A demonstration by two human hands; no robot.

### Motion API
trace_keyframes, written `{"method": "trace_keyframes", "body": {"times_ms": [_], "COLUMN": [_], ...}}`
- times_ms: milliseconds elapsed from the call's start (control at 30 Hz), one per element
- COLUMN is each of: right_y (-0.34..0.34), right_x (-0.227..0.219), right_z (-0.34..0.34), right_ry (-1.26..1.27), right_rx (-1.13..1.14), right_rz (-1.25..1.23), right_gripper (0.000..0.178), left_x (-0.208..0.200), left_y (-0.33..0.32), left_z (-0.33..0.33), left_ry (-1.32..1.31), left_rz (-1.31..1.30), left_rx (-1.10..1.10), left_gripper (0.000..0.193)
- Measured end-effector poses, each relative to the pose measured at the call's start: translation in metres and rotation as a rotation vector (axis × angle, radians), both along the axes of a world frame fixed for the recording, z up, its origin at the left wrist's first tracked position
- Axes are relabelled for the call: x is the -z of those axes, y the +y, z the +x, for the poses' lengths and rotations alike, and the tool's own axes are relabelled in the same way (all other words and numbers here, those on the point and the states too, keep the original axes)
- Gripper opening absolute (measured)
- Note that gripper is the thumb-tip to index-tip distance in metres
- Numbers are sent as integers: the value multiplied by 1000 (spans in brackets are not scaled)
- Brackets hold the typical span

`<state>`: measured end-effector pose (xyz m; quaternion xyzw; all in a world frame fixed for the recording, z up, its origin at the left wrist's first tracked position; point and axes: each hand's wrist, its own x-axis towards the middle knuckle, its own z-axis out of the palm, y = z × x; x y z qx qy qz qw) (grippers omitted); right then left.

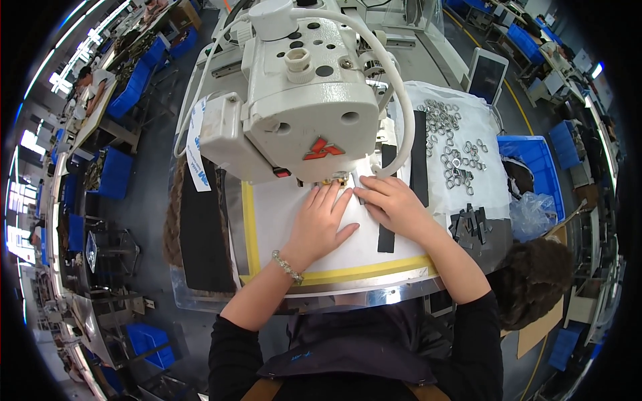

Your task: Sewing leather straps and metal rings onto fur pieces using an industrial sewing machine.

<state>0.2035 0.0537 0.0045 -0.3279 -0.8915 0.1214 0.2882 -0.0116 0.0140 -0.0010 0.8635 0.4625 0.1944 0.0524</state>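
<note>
My left hand lies with its fingers stretched out on a white work surface edged in yellow tape. Its fingertips reach the presser area under a large off-white sewing machine. From the right comes my right hand, fingers also extended, fingertips close to the left index finger. Whatever small piece lies at the fingertips is mostly hidden. A narrow black strip runs beneath the right hand and shows on the near side of it.
Right of the machine, many metal rings lie on white cloth, with short black straps nearer me. Long black fabric pieces rest on brown fur at left. A blue bin and a tablet stand at right.
</note>
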Motion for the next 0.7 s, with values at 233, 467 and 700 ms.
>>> {"method": "trace_keyframes", "body": {"times_ms": [233,467,700], "right_y": [-1,-1,-6], "right_x": [-2,-7,-7], "right_z": [2,-4,-4], "right_ry": [-15,-8,-65], "right_rx": [8,-17,20], "right_rz": [-17,-62,-49], "right_gripper": [40,37,38], "left_x": [0,0,4], "left_y": [0,-4,-7], "left_z": [2,-1,-4], "left_ry": [8,-10,-38], "left_rz": [9,9,39], "left_rx": [4,-9,-3], "left_gripper": [63,62,63]}}
